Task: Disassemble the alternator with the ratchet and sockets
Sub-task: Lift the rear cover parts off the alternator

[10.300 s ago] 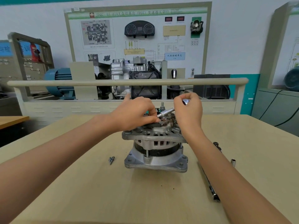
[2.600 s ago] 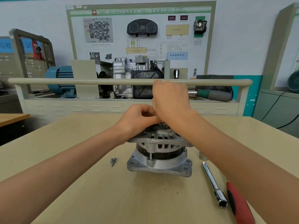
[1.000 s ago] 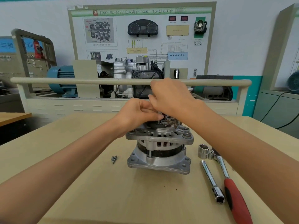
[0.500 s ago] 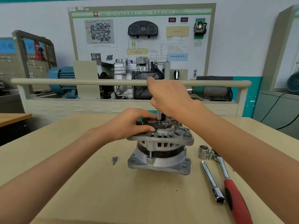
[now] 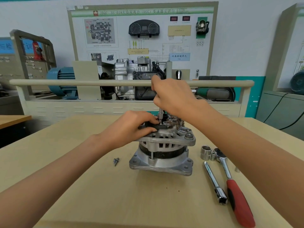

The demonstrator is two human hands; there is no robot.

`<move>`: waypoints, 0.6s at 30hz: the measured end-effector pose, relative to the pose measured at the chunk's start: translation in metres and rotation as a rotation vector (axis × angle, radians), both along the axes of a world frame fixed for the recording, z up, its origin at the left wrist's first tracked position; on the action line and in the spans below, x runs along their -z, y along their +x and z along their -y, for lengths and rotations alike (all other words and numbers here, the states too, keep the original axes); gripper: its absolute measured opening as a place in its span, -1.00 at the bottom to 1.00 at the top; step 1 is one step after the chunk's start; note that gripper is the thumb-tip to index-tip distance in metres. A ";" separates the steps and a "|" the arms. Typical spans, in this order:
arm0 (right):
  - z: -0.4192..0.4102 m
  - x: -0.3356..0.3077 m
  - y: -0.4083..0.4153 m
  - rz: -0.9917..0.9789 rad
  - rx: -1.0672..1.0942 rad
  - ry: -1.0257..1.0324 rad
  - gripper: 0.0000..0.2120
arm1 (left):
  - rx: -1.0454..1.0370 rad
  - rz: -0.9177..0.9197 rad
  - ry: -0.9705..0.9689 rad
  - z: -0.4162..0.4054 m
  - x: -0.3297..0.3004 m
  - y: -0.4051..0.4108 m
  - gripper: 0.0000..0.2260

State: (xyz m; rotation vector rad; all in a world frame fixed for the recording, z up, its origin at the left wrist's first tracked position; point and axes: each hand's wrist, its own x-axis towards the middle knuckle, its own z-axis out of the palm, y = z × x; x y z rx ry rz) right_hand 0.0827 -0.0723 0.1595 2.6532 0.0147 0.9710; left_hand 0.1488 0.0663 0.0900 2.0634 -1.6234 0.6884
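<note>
Now, alternator [image 5: 162, 152]: upright, mid-counter.
Left hand [image 5: 131, 129]: grip clamped on black part [image 5: 158, 126].
Right hand [image 5: 172, 94]: grip clamped on driver [image 5: 160, 115].
Ratchet [image 5: 233, 186]: right.

Two bare forearms are showing in the head view, reaching in from the lower corners, with no sleeves covering them anywhere up to the picture's edge. The left hand [image 5: 131, 127] and the right hand [image 5: 172, 96] are wearing no gloves, rings, watch or wristband; the fingernails are showing short.
</note>
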 end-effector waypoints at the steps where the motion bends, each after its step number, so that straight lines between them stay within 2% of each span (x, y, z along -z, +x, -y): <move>1: 0.000 0.000 0.000 -0.004 -0.006 0.002 -0.73 | 0.002 -0.030 -0.005 0.000 0.000 0.002 -0.78; 4: -0.001 -0.002 0.002 -0.022 -0.029 -0.019 -0.73 | -0.004 -0.159 -0.010 0.001 -0.002 0.004 -0.83; 8: -0.003 -0.005 0.003 -0.056 -0.047 -0.052 -0.65 | -0.028 -0.424 -0.073 0.005 -0.007 0.003 -0.96; 10: -0.002 -0.005 0.002 -0.047 -0.048 -0.062 -0.63 | -0.020 -0.486 -0.103 0.009 -0.007 0.004 -0.88; 13: -0.001 -0.003 0.003 -0.028 -0.046 -0.074 -0.70 | 0.012 -0.515 -0.097 0.015 -0.008 0.004 -0.80; 18: 0.005 -0.003 0.006 -0.081 -0.140 -0.072 -0.79 | 0.130 -0.811 -0.088 0.017 -0.013 0.003 -0.79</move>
